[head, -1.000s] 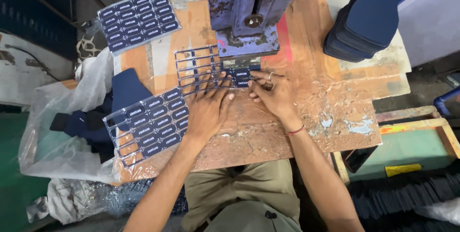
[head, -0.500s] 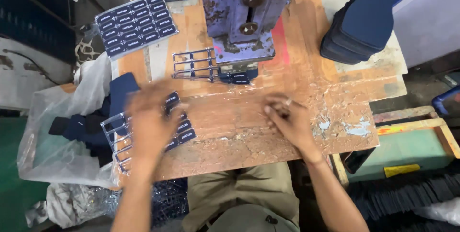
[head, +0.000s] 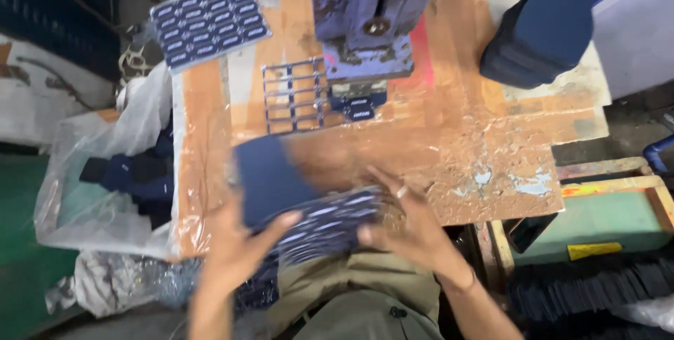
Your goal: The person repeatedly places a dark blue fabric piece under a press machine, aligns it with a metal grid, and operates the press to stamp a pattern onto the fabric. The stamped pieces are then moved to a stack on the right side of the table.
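Worn orange-brown paint covers the bench [head: 449, 150], and a blue press machine [head: 365, 17] stands at its far edge. Both hands are at the near edge and hold one dark blue sheet of labels [head: 309, 206], blurred by motion: the left hand [head: 242, 242] is closed on its near-left side with the thumb on top, and the right hand [head: 411, 224] grips its right end with the fingers spread. Under the press lies one empty cut-out frame [head: 295, 95] with one loose label [head: 360, 109] beside it, so I judge that one sheet is already punched. One full sheet [head: 209, 22] waits at the far left corner, and one stack of dark blue material [head: 544, 31] sits at the far right. A plastic bag [head: 105, 185] with dark pieces hangs at the left.
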